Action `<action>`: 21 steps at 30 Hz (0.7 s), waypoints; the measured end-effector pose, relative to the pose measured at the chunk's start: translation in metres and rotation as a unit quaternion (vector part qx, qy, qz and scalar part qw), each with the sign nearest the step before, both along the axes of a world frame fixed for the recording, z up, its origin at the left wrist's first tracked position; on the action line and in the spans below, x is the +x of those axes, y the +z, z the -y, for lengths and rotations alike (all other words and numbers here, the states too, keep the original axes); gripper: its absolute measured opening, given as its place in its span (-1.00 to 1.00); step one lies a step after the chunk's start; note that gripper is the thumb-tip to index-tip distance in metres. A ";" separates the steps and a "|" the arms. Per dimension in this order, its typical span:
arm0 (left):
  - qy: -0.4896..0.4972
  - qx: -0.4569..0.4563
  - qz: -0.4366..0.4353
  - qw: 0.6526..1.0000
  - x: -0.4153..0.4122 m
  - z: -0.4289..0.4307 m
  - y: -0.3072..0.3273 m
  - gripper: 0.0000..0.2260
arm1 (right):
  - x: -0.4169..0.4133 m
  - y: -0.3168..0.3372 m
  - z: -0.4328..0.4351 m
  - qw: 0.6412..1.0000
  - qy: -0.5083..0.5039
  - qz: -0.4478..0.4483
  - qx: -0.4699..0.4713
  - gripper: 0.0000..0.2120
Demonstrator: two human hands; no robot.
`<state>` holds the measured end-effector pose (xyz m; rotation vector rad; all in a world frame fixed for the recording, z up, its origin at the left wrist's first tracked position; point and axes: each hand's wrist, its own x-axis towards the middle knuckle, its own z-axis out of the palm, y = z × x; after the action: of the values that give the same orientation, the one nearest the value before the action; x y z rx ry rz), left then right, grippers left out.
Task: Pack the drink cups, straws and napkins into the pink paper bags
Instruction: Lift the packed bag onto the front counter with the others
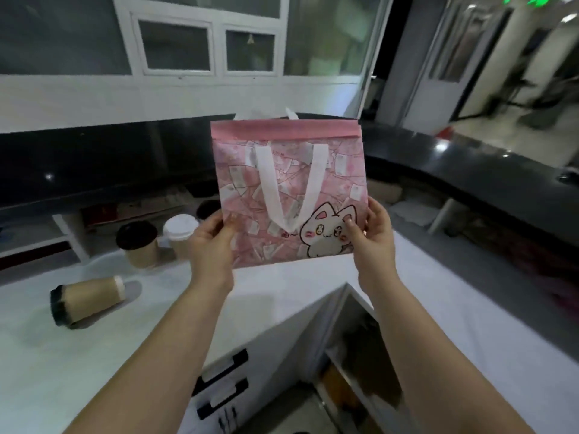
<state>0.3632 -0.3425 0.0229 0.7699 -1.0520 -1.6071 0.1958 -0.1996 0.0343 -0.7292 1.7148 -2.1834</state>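
Above the white counter (282,292), a flat pink bag (288,195) is held upright in the air, its printed front facing the camera. The left hand (210,242) pinches its lower left edge with the thumb on the front. The right hand (372,236) pinches the lower right edge, its thumb lying on the cat print (329,233). A white handle (291,183) hangs down the front in a loop, and a second handle pokes up behind the top rim.

Left of the bag, on the counter, stand a cup with a black lid (138,242) and, just beside it, a cup with a white lid (180,236). Behind them a third cup (206,209) with a dark top is partly hidden by the bag's left edge. Nearer the camera, a fourth cup (87,300) lies on its side, black lid to the left. The bag blocks the view of the counter behind it. A black raised ledge (470,170) runs along the far side and curves right. Below, between the arms, are drawers (224,368) with black handles.
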 end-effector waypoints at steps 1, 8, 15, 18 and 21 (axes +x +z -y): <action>-0.020 -0.011 -0.003 1.000 -0.011 -0.007 0.012 -0.90 | -0.005 0.012 -0.015 1.000 -0.012 -0.001 -0.005 -0.60; -0.170 -0.110 -0.024 0.979 -0.080 -0.085 0.067 -0.85 | -0.033 0.070 -0.142 0.996 -0.086 -0.026 -0.022 -0.57; -0.288 -0.112 -0.061 0.949 -0.146 -0.210 0.104 -0.87 | -0.052 0.101 -0.293 0.981 -0.181 -0.055 -0.035 -0.53; -0.328 -0.092 -0.093 0.936 -0.170 -0.277 0.118 -0.92 | -0.061 0.108 -0.361 0.967 -0.245 -0.073 -0.022 -0.52; -0.365 -0.074 -0.110 0.922 -0.196 -0.350 0.127 -0.94 | -0.069 0.113 -0.432 0.941 -0.321 -0.104 -0.006 -0.56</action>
<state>0.1668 0.0079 0.1504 0.0643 -1.3615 -2.1369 0.1263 0.2322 0.1476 -0.4474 2.3028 -2.5970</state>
